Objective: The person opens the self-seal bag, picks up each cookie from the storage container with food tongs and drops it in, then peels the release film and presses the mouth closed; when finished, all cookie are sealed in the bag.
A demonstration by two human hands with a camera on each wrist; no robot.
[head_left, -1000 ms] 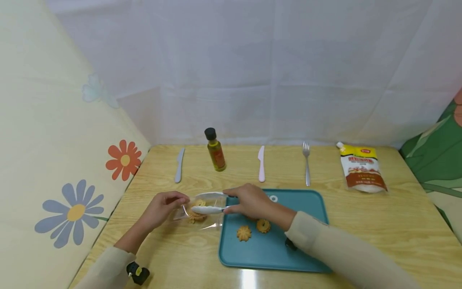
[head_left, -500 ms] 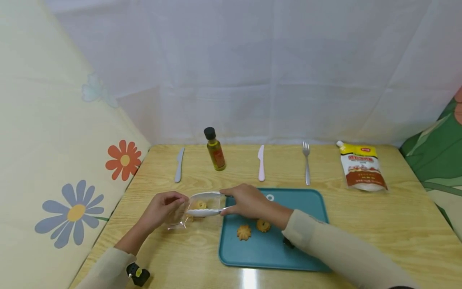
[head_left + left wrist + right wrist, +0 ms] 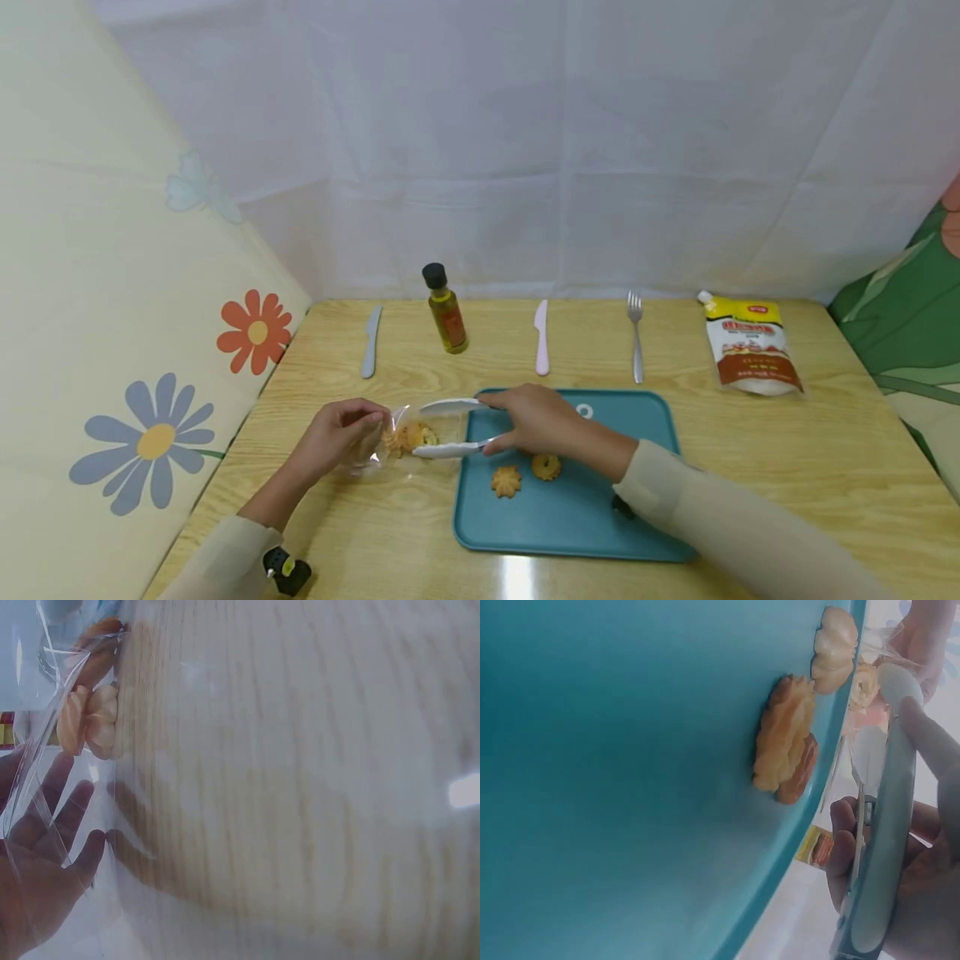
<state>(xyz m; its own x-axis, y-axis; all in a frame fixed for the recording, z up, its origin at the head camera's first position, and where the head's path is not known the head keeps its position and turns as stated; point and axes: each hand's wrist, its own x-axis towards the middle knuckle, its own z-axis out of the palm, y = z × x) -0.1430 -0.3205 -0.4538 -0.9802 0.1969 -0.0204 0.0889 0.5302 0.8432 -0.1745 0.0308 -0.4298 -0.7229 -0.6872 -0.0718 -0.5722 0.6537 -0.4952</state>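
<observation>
On the far side, left to right, are a grey knife (image 3: 371,342), an upright bottle (image 3: 450,321), a pink knife (image 3: 542,340), a fork (image 3: 637,340) and a pouch (image 3: 753,346).

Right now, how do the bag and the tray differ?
The bag is clear and crinkled; the tray is solid blue-green and flat. The bag is smaller than the tray. The left hand pinches the bag, while the tray lies unheld on the table. Both hold cookies.
</observation>
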